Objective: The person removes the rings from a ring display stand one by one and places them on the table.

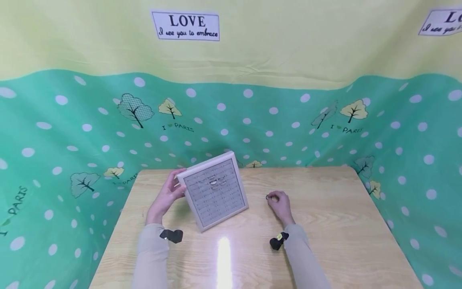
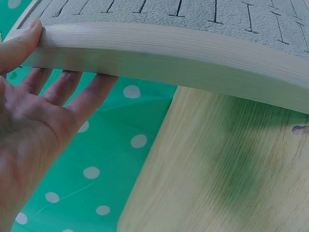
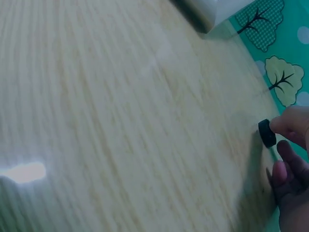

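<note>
1 grey slotted tray [image 1: 215, 192], tipped up, L hand [image 1: 167, 197] holding its left edge. R hand [image 1: 279, 202] pinches 1 small dark ring [image 1: 268, 196].

Wooden table, printed cloth backdrop all round.
Light wood table [image 1: 335, 224] with a bright glare spot near the front edge. Behind it a cloth [image 1: 72, 132], green with white dots and small trees, yellow above; two white "LOVE" signs, one [image 1: 185, 25] at the top, another [image 1: 441, 22] cut off at the right.
</note>
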Action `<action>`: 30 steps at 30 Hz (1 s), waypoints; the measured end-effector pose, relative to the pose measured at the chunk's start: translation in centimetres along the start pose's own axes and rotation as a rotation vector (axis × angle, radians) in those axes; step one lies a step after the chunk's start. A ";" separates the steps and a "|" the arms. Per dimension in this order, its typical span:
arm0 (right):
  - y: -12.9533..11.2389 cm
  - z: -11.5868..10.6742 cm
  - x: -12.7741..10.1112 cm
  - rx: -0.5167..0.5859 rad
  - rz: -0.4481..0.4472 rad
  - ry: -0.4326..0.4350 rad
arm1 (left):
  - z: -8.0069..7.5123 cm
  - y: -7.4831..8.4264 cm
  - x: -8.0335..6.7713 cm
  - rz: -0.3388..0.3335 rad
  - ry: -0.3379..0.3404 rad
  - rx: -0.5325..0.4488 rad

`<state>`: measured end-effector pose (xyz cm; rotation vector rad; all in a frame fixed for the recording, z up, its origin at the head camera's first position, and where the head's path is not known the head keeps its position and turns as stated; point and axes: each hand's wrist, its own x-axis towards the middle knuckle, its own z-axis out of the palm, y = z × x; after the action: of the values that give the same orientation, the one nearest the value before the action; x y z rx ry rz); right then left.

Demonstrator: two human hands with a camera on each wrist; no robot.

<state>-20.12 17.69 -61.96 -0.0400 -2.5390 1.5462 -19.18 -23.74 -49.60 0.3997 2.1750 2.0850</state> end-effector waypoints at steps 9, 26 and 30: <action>-1.9 0.1 -0.4 0.043 0.046 0.021 | 0.0 -0.1 -0.3 -0.011 0.000 0.003; -8.4 2.7 -0.3 0.104 -0.131 0.025 | 0.1 0.0 -0.1 -0.029 0.013 0.007; -9.7 3.5 -0.6 0.137 -0.156 0.006 | 0.0 -0.1 -0.1 -0.028 0.012 0.003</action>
<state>-19.44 10.09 -54.97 0.1665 -2.3618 1.6501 -19.07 -23.74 -49.67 0.3565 2.1772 2.0754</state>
